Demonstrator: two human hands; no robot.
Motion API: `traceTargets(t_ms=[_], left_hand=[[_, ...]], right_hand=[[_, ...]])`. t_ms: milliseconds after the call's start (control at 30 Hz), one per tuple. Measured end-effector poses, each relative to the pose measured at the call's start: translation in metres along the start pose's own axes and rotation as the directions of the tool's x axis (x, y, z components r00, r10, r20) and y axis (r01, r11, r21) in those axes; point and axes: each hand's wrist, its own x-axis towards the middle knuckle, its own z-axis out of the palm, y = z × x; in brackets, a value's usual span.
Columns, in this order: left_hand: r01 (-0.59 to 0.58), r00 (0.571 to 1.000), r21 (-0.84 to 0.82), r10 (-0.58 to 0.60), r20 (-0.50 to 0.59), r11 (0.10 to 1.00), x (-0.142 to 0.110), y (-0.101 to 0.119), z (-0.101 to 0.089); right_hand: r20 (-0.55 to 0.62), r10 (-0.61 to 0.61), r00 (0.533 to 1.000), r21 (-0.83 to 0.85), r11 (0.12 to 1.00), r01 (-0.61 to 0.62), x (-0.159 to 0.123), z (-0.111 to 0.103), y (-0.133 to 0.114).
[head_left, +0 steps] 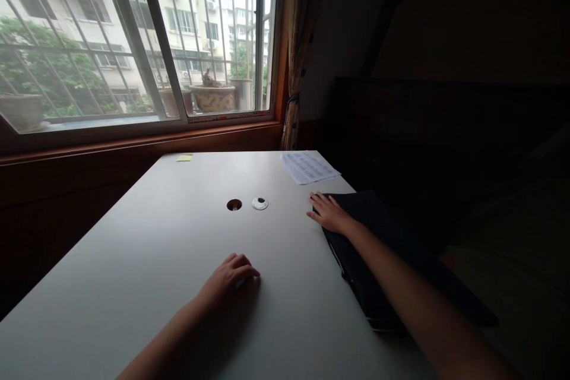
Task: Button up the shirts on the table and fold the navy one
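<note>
Resting right hand point(328, 214) on dark bag point(387, 227), right side of surface point(155, 243); fingers spread. Flat, even palm pressure should keep bag from sliding. Left hand point(229, 276): fingers curled near surface; cannot tell whether pinching anything. Bag's contents hidden; patterned pot point(214, 98) beyond window point(161, 41) holds stumpy plant point(209, 79).

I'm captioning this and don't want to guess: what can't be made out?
Head view:
- Printed white paper sheets: text too small.
- Round dark hole in the white tabletop: interior too dark.
- Flat dark fabric case: partly hidden by the bare right hand and forearm.
- Bare left hand: palm hidden by its back.
</note>
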Motion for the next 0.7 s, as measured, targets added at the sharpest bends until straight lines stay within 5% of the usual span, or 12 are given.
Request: traceTargets(t_ms=[200, 367, 400, 467, 533, 600, 700], left_hand=[[-0.010, 1.000, -0.003, 0.010, 0.002, 1.000, 0.001, 0.002, -0.001], [-0.014, 1.000, -0.002, 0.014, -0.002, 1.000, 0.000, 0.002, -0.002], [-0.013, 1.000, -0.001, 0.013, -0.001, 1.000, 0.000, 0.001, -0.002], [-0.013, 1.000, -0.001, 0.013, 0.005, 1.000, -0.001, 0.000, -0.001], [-0.018, 1.000, -0.003, 0.018, 0.008, 1.000, -0.001, -0.001, 0.000], [-0.021, 1.000, 0.001, 0.021, 0.001, 1.000, -0.001, -0.001, 0.001], [-0.021, 1.000, 0.006, 0.021, 0.001, 1.000, 0.000, 0.001, 0.000]], right_hand=[[-0.106, 0.031, 0.994, 0.250, 0.968, -0.004, -0.001, -0.004, 0.008], [-0.206, 0.161, 0.965, 0.530, 0.847, -0.028, -0.021, -0.027, 0.035], [-0.201, 0.196, 0.960, 0.623, 0.781, -0.029, -0.029, -0.033, 0.045], [-0.112, 0.306, 0.945, 0.892, 0.449, -0.040, -0.047, -0.044, 0.069], [0.007, 0.387, 0.922, 0.974, 0.207, -0.095, -0.066, -0.052, 0.097], [0.058, 0.491, 0.869, 0.982, 0.131, -0.140, -0.085, -0.056, 0.126], [-0.077, 0.749, 0.658, 0.932, 0.288, -0.219, -0.105, -0.056, 0.160]])
